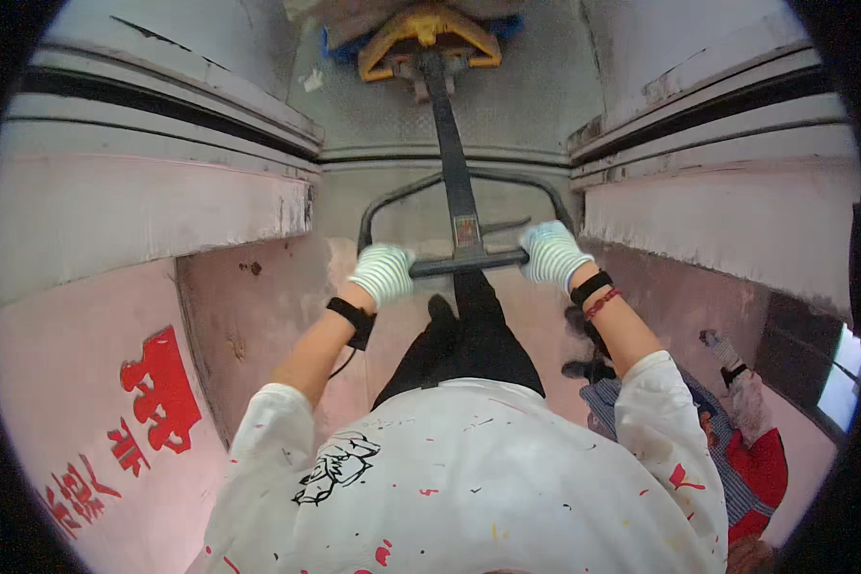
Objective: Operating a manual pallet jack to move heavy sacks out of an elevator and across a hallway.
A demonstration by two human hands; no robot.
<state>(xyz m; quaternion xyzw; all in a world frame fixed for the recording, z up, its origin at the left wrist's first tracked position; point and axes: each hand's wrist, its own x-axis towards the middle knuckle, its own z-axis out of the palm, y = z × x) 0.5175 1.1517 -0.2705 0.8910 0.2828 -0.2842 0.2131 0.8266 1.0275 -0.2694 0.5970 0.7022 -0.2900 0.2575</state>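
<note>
Both my hands, in striped white gloves, are wrapped round the black handle (469,262) of a pallet jack. My left hand (385,272) grips the left end of its crossbar, and my right hand (553,253) the right end. A thin black lever (505,227) sticks out beside the shaft, just left of my right hand. From the handle the black shaft (447,124) runs forward to the yellow body (429,36) of the pallet jack, which stands beyond a doorway sill. Its forks cannot be seen.
The metal door sill (383,156) crosses ahead, with grey door frames and pale walls (163,196) close on both sides. Behind the yellow body are blue edges (346,46). Scrap (313,80) lies on the metal floor. Another person in red and stripes (751,459) is at my right.
</note>
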